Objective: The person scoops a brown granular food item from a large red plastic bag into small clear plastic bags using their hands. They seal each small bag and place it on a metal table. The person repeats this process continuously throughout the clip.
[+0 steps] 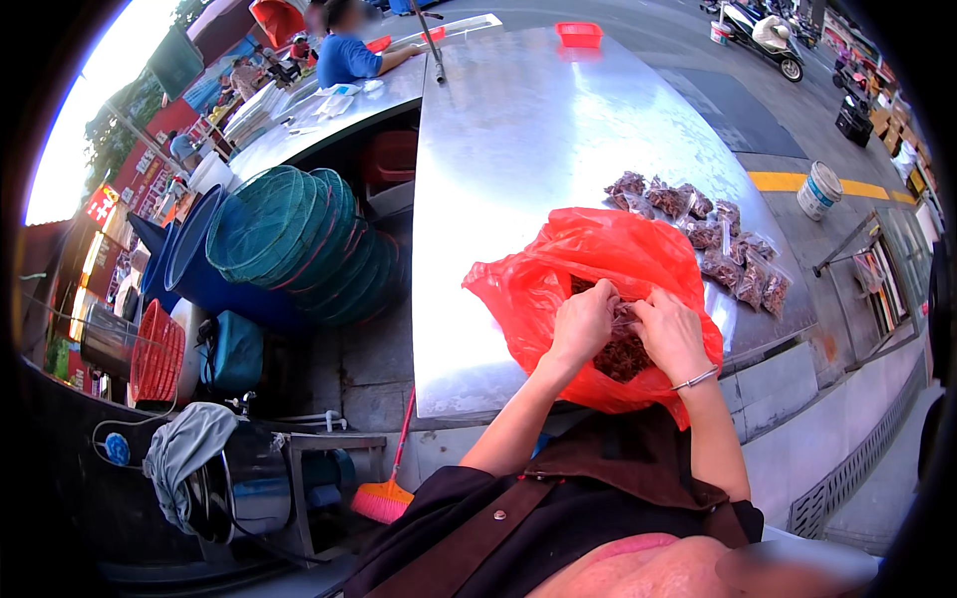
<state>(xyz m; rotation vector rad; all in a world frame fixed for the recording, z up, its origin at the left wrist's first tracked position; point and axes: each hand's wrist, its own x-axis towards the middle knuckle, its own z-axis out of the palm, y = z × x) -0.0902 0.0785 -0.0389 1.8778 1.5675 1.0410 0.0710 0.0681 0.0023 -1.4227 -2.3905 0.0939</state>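
A large red plastic bag (538,269) stands open at the near edge of the metal table (493,149). Dark reddish-brown star anise (624,359) fills part of it. Over its mouth, my left hand (585,318) and my right hand (669,333) pinch a small clear plastic bag (622,318) between them. That small bag seems to hold some of the same pieces, though my fingers hide much of it. Just beyond the red bag, several filled clear bags (721,265) lie in a loose pile on the right of the table.
A red plastic basket (579,34) sits at the table's far end. To the left stand stacked green net cages (277,224) and a blue barrel (191,239). A person in a blue shirt (345,60) leans at the adjoining counter. A broom (385,497) rests below the table's near left corner.
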